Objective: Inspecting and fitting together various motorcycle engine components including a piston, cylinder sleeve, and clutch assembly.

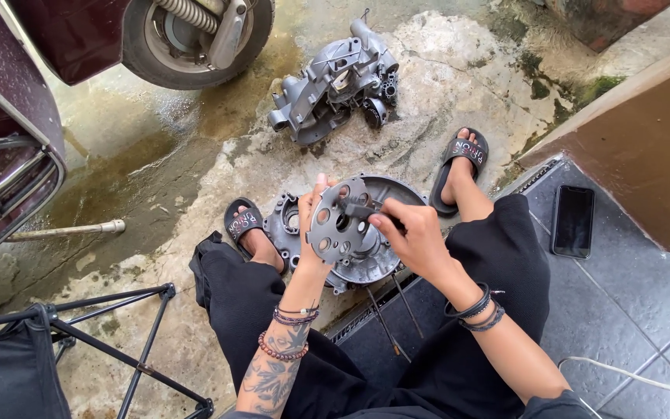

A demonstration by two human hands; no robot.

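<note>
So the round grey metal disc with holes (340,226) is held up on edge right above the engine cover (385,260) on the concrete. Left hand (312,225) grips its rim, right hand (412,233) pinches a small dark part (360,209) at the disc's centre. Beyond the cover lies a grey engine casing (335,81), with a black phone (573,221) off to the cover's right.

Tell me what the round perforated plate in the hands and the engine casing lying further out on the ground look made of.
Perforated plate: looks like bare metal, dull grey, thin, with clean round holes. Left hand grips its edge; right hand works at its centre.
Engine casing: probably cast aluminium, judging by its matt silver-grey, ribbed, thick-walled shape.
</note>
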